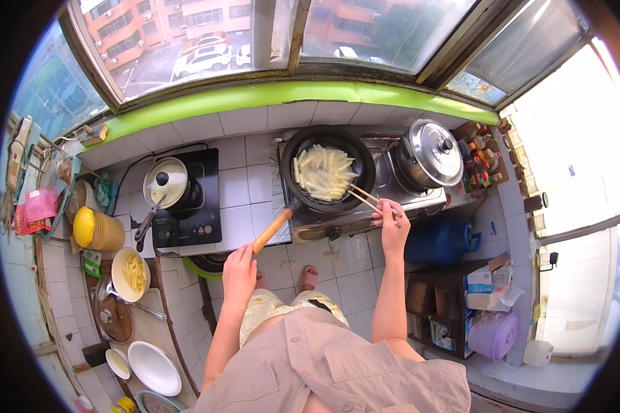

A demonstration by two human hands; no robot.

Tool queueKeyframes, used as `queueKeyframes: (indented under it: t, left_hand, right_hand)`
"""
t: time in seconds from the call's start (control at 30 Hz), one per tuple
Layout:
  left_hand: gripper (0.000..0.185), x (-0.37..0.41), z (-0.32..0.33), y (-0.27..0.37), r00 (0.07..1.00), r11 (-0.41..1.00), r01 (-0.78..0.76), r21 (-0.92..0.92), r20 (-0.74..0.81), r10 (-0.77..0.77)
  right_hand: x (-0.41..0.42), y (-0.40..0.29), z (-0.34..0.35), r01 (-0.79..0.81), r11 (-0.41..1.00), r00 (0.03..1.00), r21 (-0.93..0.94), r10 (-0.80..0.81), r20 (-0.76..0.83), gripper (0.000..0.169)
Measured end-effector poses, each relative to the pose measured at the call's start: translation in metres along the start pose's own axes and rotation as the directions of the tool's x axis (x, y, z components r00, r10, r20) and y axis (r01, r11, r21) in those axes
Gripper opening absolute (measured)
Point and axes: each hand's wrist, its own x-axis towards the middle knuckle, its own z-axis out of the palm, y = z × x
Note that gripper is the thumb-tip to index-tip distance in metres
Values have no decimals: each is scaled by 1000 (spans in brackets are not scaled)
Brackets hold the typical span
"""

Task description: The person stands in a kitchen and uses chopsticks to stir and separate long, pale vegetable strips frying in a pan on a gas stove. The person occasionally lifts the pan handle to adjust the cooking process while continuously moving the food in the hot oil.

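Note:
A black wok (pixel 361 191) sits on the left burner of a steel gas stove (pixel 315 232). Pale potato strips (pixel 323 173) lie in bubbling oil inside it. My left hand (pixel 239 273) is closed around the end of the wok's wooden handle (pixel 272 231). In my right hand (pixel 391 222) is a pair of wooden chopsticks (pixel 365 195), their tips at the lower right edge of the potato strips. On the stove's right burner stands a steel pot (pixel 418 160) under a steel lid with a black knob.
Left of the stove, a small pan with a glass lid (pixel 165 180) rests on a black induction cooktop (pixel 204 206). A bowl of potato strips (pixel 130 274), a skimmer (pixel 139 308) and a white basin (pixel 155 367) occupy the left counter. Sauce bottles (pixel 483 155) and a blue gas cylinder (pixel 439 242) are at right.

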Motion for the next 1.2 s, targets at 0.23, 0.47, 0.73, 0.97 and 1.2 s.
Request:
queueKeyframes:
  t: [0.23, 0.47, 0.73, 0.97, 1.2]
  left_hand:
    - [51, -4, -8, -11, 999, 1000, -12, -24, 37, 12]
    - [51, -2, -13, -22, 994, 995, -90, -32, 58, 91]
    - [49, 3, -19, -34, 979, 982, -177, -60, 89, 181]
    - [48, 7, -24, -39, 973, 978, -196, -66, 110, 202]
    - [47, 7, -31, -38, 979, 981, -178, -82, 89, 186]
  right_hand:
    - [-17, -5, 10, 21, 1000, 999, 16, -20, -49, 23]
    - [-35, -9, 15, 36, 999, 993, 27, -33, -112, 24]
    - [-55, -7, 22, 63, 998, 985, 5, -62, -159, 25]
    - [-61, -14, 28, 68, 998, 982, -3, -67, -176, 24]
    - [-54, -12, 35, 45, 999, 992, -26, -48, -117, 25]
